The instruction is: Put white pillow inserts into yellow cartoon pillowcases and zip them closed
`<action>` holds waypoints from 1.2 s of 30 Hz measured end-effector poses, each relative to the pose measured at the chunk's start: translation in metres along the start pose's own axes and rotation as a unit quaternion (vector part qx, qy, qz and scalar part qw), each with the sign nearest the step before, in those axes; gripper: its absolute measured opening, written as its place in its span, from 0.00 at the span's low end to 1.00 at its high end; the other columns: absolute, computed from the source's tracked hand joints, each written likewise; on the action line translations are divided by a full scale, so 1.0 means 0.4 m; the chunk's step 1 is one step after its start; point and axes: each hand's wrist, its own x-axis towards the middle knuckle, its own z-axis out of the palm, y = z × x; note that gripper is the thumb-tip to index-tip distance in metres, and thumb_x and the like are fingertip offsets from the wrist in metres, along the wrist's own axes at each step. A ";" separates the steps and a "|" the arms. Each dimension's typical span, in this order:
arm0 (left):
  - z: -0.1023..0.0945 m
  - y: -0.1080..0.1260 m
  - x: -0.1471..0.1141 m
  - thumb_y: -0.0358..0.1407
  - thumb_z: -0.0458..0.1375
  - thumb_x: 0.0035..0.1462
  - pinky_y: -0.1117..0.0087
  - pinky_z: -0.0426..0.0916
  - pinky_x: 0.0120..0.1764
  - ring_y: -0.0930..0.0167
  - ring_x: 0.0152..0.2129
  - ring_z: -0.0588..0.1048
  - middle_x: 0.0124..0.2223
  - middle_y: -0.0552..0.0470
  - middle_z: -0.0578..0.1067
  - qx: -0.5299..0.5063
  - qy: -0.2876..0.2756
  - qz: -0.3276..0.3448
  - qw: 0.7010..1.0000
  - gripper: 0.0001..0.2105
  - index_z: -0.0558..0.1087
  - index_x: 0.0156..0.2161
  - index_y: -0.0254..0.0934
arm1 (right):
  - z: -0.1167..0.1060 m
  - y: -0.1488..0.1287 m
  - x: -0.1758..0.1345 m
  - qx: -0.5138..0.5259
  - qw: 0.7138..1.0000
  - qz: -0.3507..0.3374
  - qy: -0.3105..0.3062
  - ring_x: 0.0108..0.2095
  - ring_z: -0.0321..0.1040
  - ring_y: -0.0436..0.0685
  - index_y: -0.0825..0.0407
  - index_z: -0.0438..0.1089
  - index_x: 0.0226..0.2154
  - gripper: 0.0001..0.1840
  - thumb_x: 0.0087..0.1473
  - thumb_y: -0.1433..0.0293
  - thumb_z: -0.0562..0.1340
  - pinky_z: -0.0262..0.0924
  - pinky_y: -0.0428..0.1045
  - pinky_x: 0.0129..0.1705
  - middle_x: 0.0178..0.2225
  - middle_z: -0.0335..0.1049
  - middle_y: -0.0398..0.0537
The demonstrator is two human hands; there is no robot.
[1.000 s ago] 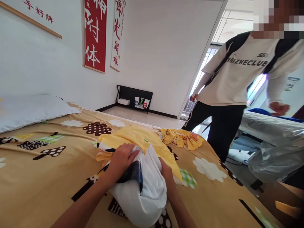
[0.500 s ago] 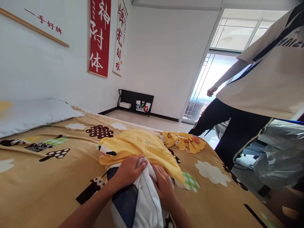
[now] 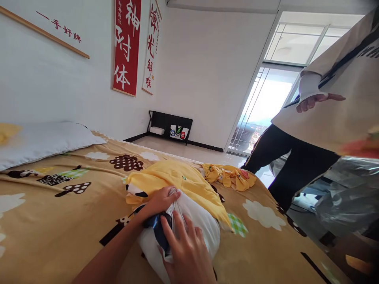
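A white pillow (image 3: pixel 204 228) with a shiny navy-blue part (image 3: pixel 160 232) lies on the bed before me, its far end against a yellow cloth cover (image 3: pixel 177 173). My left hand (image 3: pixel 161 203) is closed on the white fabric at the pillow's far end, thumb on top. Lying across the pillow's near side, my right hand (image 3: pixel 186 248) has its fingers spread over the seam between navy and white. Its thumb is partly hidden by the fabric. How far the pillow reaches under the yellow cover is hidden.
Patterned brown bedding (image 3: pixel 97 221) spreads all around. A crumpled yellow cloth (image 3: pixel 229 177) sits near the far right bed edge, a white pillow (image 3: pixel 59 138) at left. Another person (image 3: pixel 334 102) stands right of the bed, near plastic-wrapped items (image 3: pixel 340 197). A low black shelf (image 3: pixel 170 125) stands by the wall.
My right hand has moved from the pillow's right side toward me and onto the navy part, fingers spreading. My left hand keeps its hold. The other person's arm has risen.
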 end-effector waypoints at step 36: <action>-0.090 -0.119 -0.019 0.27 0.55 0.53 0.56 0.56 0.51 0.60 0.51 0.67 0.52 0.42 0.71 0.414 0.136 0.164 0.885 0.17 0.71 0.49 0.38 | -0.039 0.096 0.056 0.145 0.956 0.124 -0.221 0.50 0.63 0.61 0.52 0.59 0.57 0.32 0.47 0.75 0.52 0.60 0.53 0.44 0.59 0.63 0.49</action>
